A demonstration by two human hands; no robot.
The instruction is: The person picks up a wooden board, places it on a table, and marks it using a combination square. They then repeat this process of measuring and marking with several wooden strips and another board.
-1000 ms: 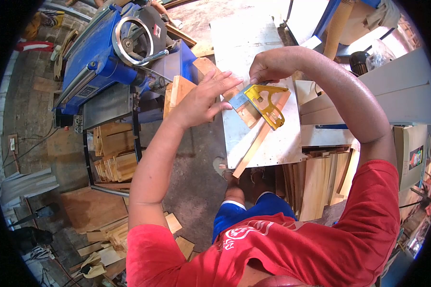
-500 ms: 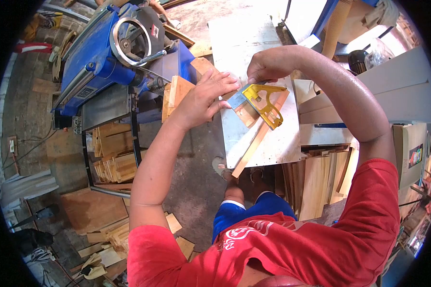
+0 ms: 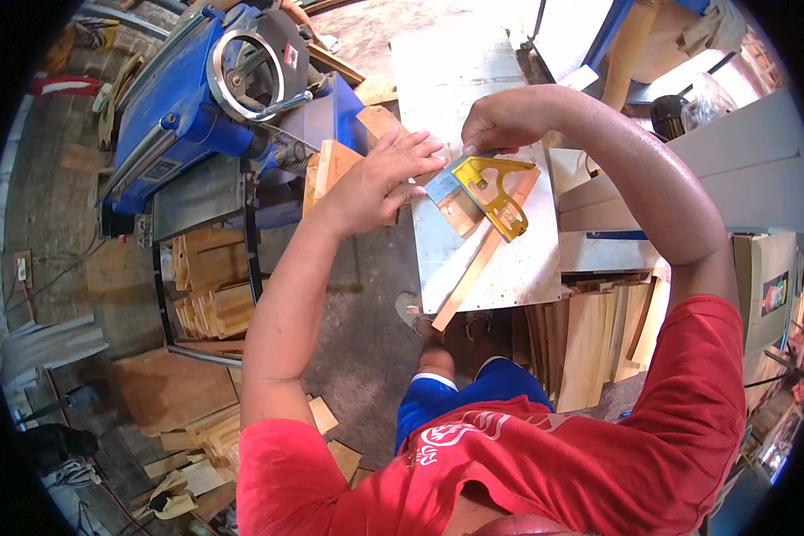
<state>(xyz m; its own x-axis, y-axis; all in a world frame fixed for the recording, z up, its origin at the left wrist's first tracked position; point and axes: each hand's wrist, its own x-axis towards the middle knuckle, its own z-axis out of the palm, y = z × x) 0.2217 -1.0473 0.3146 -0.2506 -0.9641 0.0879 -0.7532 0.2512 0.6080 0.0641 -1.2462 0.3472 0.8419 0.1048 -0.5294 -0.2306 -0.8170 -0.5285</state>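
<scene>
A combination square with a yellow head and a metal blade lies across a wooden board on the white work surface. My left hand stretches over the board beside the blade's left end, fingers extended and thumb apart, close to the blade's corner. At the blade's far edge my right hand is closed, its thumb and fingers pinched together; what they hold, if anything, is hidden. A narrow wooden strip runs from under the square's head toward my body.
To the left stands a blue machine with a handwheel. Wood blocks sit beside the work surface. Stacked boards lean below on the right. Offcuts litter the floor at left, near a metal-framed stand.
My left hand and forearm have shifted very slightly. The square, the board and my right hand look the same.
</scene>
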